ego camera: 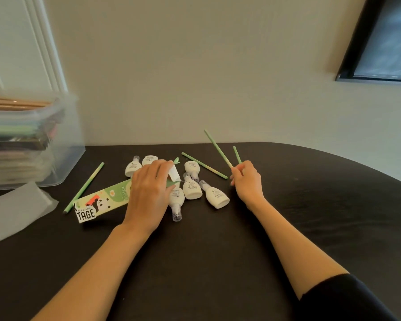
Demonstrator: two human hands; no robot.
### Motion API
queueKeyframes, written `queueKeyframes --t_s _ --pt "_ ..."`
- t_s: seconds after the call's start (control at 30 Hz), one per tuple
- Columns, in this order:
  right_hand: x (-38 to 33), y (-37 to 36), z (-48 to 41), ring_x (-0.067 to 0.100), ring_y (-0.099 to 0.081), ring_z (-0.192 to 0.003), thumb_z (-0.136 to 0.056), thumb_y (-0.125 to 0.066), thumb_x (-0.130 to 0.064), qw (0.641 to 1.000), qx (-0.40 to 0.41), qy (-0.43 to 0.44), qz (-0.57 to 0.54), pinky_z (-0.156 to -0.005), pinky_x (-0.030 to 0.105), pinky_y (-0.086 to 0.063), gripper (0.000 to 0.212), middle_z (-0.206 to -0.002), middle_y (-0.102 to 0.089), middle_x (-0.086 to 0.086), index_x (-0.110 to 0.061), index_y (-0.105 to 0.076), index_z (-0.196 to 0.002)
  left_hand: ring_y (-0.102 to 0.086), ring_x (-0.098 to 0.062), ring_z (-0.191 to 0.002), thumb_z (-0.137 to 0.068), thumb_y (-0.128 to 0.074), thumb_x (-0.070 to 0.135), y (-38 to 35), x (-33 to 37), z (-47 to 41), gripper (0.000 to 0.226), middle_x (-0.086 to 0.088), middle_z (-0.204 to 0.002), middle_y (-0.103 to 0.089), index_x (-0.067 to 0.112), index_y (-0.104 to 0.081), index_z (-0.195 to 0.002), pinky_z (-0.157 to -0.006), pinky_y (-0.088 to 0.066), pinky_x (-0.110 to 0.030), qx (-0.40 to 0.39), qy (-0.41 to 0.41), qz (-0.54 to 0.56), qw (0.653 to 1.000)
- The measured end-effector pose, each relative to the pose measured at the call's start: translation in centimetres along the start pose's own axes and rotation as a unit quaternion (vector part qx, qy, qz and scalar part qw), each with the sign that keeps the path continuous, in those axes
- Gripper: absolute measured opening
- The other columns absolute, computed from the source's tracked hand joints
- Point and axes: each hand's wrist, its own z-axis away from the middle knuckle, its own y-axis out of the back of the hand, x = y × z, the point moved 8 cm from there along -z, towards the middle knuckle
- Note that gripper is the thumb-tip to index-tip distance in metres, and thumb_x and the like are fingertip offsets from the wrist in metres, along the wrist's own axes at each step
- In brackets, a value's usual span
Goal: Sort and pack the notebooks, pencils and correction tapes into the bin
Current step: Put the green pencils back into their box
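Note:
Several white correction tapes [192,190] lie scattered at the middle of the black table [218,251]. My left hand [148,193] grips the open end of a green pencil box [102,202] with a panda print, lying flat. My right hand [247,179] pinches two green pencils [218,149] that point up and away. One green pencil [204,165] lies behind the tapes, another [85,187] lies left of the box. A clear plastic bin [63,140] at the far left holds stacked notebooks [14,105].
A translucent lid or sheet [16,209] lies in front of the bin at the left edge. A white wall runs behind the table. A dark framed window [380,42] is at the upper right. The table's far edge curves away on the right.

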Motion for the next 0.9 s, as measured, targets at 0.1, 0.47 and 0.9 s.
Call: queueKeyframes --t_s 0.1,0.47,0.9 --pt "-0.8 0.6 1.8 0.007 -0.044 -0.062 -0.097 -0.038 -0.016 0.999 -0.015 0.017 -0.03 -0.055 0.019 -0.035 0.019 -0.078 -0.053 -0.001 -0.022 -0.05 -0.085 -0.064 -0.041 -0.087 -0.05 -0.086 -0.004 1.0 -0.1 1.0 0.055 -0.021 -0.095 -0.065 -0.005 -0.062 -0.1 -0.072 -0.05 -0.047 -0.009 0.004 0.006 1.0" --pt "-4.2 -0.5 8.3 -0.002 -0.049 -0.06 -0.099 -0.037 -0.013 0.98 -0.159 0.083 -0.082 -0.07 0.017 -0.038 0.039 -0.066 -0.054 -0.009 -0.018 -0.042 -0.137 -0.06 -0.037 -0.096 -0.062 -0.081 -0.001 3.4 -1.8 3.3 0.051 -0.018 -0.105 -0.063 -0.002 -0.06 -0.109 -0.082 -0.045 -0.047 -0.02 0.068 0.024 0.997" --pt "-3.5 -1.4 9.0 0.004 -0.052 -0.055 -0.093 -0.04 0.002 0.892 -0.309 -0.05 -0.327 -0.053 0.012 -0.045 0.027 -0.071 -0.067 0.006 0.001 -0.065 -0.1 -0.056 -0.037 -0.098 -0.07 -0.076 0.003 2.8 -3.7 3.4 0.049 -0.018 -0.107 -0.061 -0.001 -0.057 -0.115 -0.085 -0.042 -0.046 -0.024 0.127 -0.008 0.992"
